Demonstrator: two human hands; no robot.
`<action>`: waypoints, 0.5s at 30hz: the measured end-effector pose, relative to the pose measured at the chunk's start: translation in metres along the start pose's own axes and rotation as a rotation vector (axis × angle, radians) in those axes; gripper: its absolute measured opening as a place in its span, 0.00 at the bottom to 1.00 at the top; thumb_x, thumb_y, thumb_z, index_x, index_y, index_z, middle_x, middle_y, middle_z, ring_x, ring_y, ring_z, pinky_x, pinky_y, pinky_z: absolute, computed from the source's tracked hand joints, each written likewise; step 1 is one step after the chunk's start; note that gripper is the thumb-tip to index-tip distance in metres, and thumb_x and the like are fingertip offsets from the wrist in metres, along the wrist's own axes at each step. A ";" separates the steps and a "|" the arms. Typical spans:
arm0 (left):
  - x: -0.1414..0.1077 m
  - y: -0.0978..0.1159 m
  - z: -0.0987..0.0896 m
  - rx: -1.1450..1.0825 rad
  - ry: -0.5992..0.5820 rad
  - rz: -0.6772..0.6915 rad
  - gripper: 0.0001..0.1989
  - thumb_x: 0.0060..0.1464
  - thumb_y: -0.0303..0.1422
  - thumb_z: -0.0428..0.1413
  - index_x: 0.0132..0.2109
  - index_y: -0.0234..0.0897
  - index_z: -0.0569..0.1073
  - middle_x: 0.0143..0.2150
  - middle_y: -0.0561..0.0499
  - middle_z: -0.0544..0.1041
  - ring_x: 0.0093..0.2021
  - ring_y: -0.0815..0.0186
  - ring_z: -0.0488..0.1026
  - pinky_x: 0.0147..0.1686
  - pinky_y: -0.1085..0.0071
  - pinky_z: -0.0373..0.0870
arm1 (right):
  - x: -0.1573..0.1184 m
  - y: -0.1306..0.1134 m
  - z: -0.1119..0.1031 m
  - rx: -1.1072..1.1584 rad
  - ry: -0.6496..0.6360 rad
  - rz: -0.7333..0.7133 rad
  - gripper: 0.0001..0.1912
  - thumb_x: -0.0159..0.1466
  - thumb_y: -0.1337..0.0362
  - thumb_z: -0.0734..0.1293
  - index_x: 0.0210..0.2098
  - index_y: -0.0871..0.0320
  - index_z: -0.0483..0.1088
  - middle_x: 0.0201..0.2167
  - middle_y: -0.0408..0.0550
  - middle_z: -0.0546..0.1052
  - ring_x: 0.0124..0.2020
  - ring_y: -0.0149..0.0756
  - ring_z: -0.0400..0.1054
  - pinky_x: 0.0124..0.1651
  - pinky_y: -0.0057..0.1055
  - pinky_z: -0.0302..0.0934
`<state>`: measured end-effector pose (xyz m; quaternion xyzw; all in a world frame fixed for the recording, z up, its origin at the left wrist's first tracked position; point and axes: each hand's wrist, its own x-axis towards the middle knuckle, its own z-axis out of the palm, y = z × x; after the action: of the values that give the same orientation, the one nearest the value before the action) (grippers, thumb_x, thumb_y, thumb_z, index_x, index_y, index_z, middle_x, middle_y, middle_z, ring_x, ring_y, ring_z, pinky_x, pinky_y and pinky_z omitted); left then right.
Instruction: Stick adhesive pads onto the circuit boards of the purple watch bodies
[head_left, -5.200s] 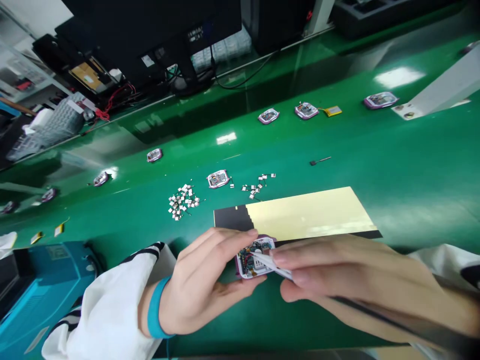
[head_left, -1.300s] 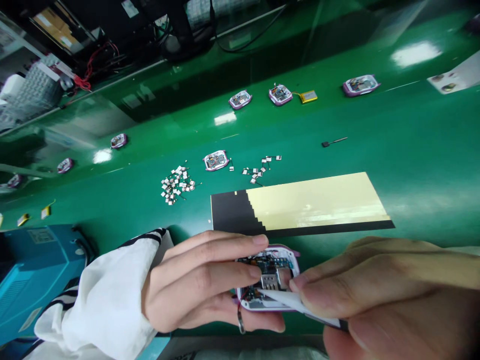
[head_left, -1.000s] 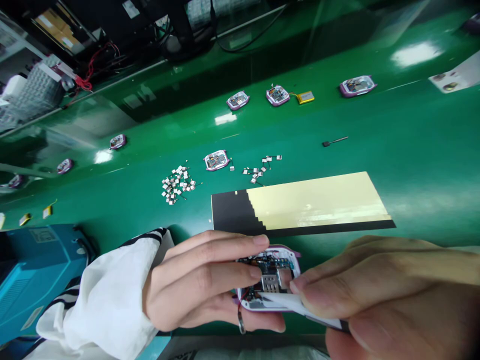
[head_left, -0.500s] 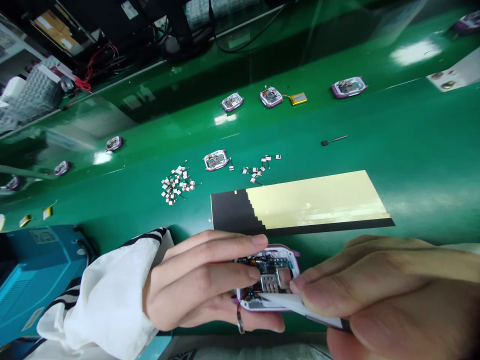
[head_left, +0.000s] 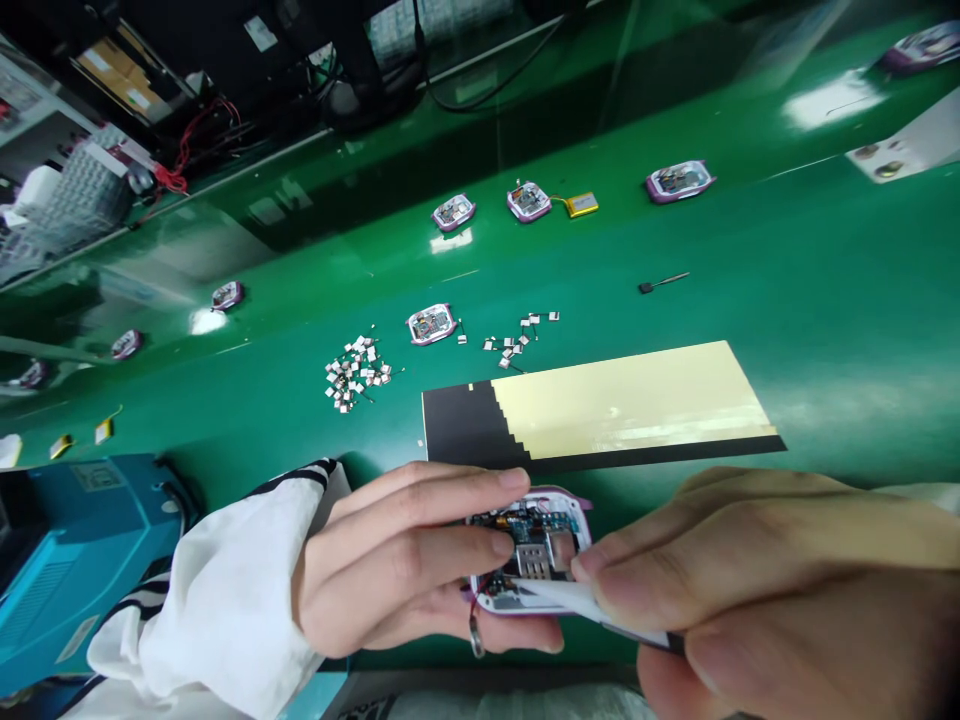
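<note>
My left hand (head_left: 409, 555) is closed around an open smartwatch housing (head_left: 574, 505), white with a purple rim, its circuit board facing up. Two fingers lie across its left side and hide part of the board; the thumb is at the lower edge. A small round metal part (head_left: 475, 637) hangs from a thin red wire by that thumb. In my right hand (head_left: 720, 570) is a pair of white, pointed tweezers (head_left: 562, 596). Their tip touches or hovers just over the lower left of the board, below the metal card slot (head_left: 533, 562); contact cannot be told.
Beyond the hands lies a black sheet (head_left: 461, 420) with a yellow strip (head_left: 622, 400). Small parts lie in a pile (head_left: 356, 372) and a looser group (head_left: 517, 343). Another watch housing (head_left: 431, 324), a yellow battery (head_left: 582, 205) and a small brush (head_left: 664, 283) are farther back. A blue box (head_left: 90, 570) stands left.
The view has shifted slightly. Both hands, the housing and the tweezers appear a little farther left and up, keeping nearly the same grip and tip position. Some housings at the back have slid left.
</note>
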<state>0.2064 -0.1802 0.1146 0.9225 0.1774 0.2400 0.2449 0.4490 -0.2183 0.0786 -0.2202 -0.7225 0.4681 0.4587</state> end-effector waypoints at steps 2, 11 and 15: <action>0.002 0.002 -0.001 0.003 0.007 0.011 0.12 0.56 0.35 0.55 0.39 0.26 0.67 0.46 0.38 0.72 0.52 0.68 0.68 0.50 0.77 0.70 | 0.003 0.002 -0.005 -0.031 -0.102 -0.086 0.17 0.58 0.77 0.68 0.47 0.61 0.68 0.48 0.40 0.70 0.43 0.29 0.69 0.41 0.11 0.69; 0.005 0.004 0.005 -0.030 0.110 0.054 0.10 0.55 0.31 0.56 0.36 0.24 0.67 0.42 0.36 0.74 0.49 0.66 0.70 0.48 0.76 0.72 | 0.015 -0.002 -0.005 0.025 -0.081 -0.229 0.16 0.61 0.79 0.63 0.47 0.58 0.68 0.41 0.51 0.73 0.44 0.30 0.69 0.47 0.17 0.67; 0.007 0.006 0.006 -0.014 0.161 0.071 0.09 0.55 0.30 0.56 0.35 0.25 0.67 0.40 0.36 0.75 0.47 0.67 0.72 0.46 0.77 0.73 | 0.026 -0.009 0.003 -0.039 0.066 -0.340 0.08 0.61 0.76 0.65 0.36 0.59 0.72 0.31 0.56 0.74 0.38 0.32 0.71 0.44 0.21 0.69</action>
<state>0.2168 -0.1840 0.1156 0.9042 0.1621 0.3230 0.2277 0.4353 -0.2043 0.0977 -0.1192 -0.7429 0.3620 0.5503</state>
